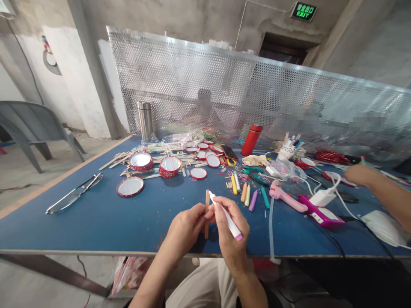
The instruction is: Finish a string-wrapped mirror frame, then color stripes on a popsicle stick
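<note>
Upright between my hands, near the table's front edge, is a flat wooden stick (207,231). The fingers of my left hand (188,224) pinch it from the left side. My right hand (233,224) is closed round a white marker (229,220) with a pink end, its tip at the upper part of the stick. Right of the hands lie several thick crayons, among them a purple one (253,200) and a yellow one (233,185). A round red-rimmed disc (198,173) rests on the table beyond the hands.
Stacks of red-rimmed discs (169,167) and loose sticks spread across the back of the blue table (80,231). A red bottle (251,140) stands behind. A pink glue gun (287,196) lies at right, near another person's arm (379,188).
</note>
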A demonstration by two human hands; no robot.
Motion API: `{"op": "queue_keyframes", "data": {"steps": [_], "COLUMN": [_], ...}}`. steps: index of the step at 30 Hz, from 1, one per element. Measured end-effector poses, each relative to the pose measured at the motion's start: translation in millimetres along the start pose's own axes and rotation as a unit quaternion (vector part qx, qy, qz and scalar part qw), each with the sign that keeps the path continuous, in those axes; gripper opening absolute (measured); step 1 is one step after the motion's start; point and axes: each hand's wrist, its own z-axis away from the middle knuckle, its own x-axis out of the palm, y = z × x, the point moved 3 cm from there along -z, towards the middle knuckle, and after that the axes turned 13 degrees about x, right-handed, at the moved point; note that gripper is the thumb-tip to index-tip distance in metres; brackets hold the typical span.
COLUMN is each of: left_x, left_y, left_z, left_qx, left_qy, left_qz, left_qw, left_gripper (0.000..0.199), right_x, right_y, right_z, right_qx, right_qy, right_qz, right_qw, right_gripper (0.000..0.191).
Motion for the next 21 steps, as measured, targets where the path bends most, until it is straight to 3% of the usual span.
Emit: {"op": "queue_keyframes", "data": {"steps": [4, 11, 18, 21], "left_x": [0.6, 0.4, 0.1, 0.3], "left_y": [-0.4, -0.8, -0.4, -1.5], "left_z": [-0.4, -0.6, -0.3, -0.5], "left_qx": [-0.003, 0.003, -0.003, -0.005], "left_qy": [-0.001, -0.004, -0.003, -0.007], "left_qz": [0.003, 0.0, -0.001, 0.002], "left_qw": [1.0, 1.0, 1.0, 1.0], "left_gripper": [0.029, 0.03, 0.026, 0.026], "right_x": [-0.3, -0.2, 0.5, 0.8], "right_y": [-0.1, 1.4, 0.8, 1.0], "right_z": [-0.1, 0.8, -0.2, 0.5], "right_qx": [0.009, -0.006, 0.019, 0.007], "right_qy": [0.022, -0.01, 0.025, 0.009], "right_qz": [-0.032, -0.014, -0.037, -0.033], "right_qw": [0.999, 1.0, 0.999, 0.999], "right_gripper": [0.014, 0.013, 0.013, 0.012]}}
